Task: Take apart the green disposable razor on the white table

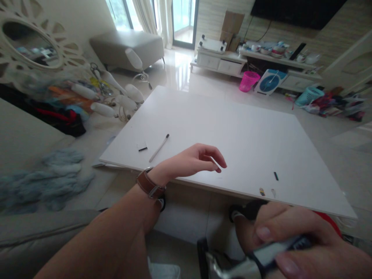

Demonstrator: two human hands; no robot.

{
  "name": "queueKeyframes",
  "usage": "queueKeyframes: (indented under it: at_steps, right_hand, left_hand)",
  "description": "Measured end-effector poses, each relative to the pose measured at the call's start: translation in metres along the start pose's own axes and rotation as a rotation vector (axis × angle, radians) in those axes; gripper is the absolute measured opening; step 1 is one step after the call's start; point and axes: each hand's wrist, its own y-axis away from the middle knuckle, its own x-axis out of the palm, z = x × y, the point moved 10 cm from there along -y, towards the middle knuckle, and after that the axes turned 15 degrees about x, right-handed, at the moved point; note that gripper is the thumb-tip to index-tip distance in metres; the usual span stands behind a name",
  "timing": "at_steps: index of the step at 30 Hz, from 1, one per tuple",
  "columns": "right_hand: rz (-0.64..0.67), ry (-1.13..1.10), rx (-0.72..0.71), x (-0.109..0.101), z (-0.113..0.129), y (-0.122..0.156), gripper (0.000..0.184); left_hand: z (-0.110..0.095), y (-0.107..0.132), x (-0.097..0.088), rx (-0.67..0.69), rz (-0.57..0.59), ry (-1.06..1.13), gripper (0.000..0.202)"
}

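Note:
My left hand (197, 159) hovers over the near edge of the white table (226, 128), fingers loosely bent and apart, with nothing in it. Low at the right, close to the camera, my right hand (314, 232) is closed around a razor (269, 254); its silver and dark handle is blurred and its black head points left. On the table left of my left hand lie a thin brush-like stick (159, 148) with a dark tip and a small clear piece with a black strip (142, 147). Nearer my right hand are a small black bar (276, 176), a small yellow-and-dark piece (262, 192) and a clear bit (273, 193).
A lamp with white shades (128, 97) stands by the table's left side. A pink basket (249, 80), a blue fan (269, 82) and a cluttered TV cabinet (215, 62) are beyond it. Grey cloth (58, 174) lies on the floor at left.

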Motion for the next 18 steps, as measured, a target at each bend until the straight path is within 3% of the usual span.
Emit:
queueKeyframes:
  at_steps: [4,7,10,18]
  right_hand:
    - [-0.201,0.240,-0.047,-0.013,-0.014,0.000,0.040]
    - [-0.289,0.327,-0.089,-0.016,-0.016,0.000,0.046]
    - [-0.304,0.335,-0.116,-0.016,-0.015,0.001,0.047]
    - [-0.267,0.315,-0.142,-0.018,-0.006,0.009,0.046]
  left_hand:
    - [0.005,0.000,-0.009,-0.012,-0.075,0.020,0.026]
    - [0.005,0.002,-0.019,0.024,-0.125,-0.002,0.008]
    - [0.006,0.005,-0.024,0.032,-0.124,-0.036,0.027]
    - [0.008,0.004,-0.018,-0.002,-0.113,0.090,0.040]
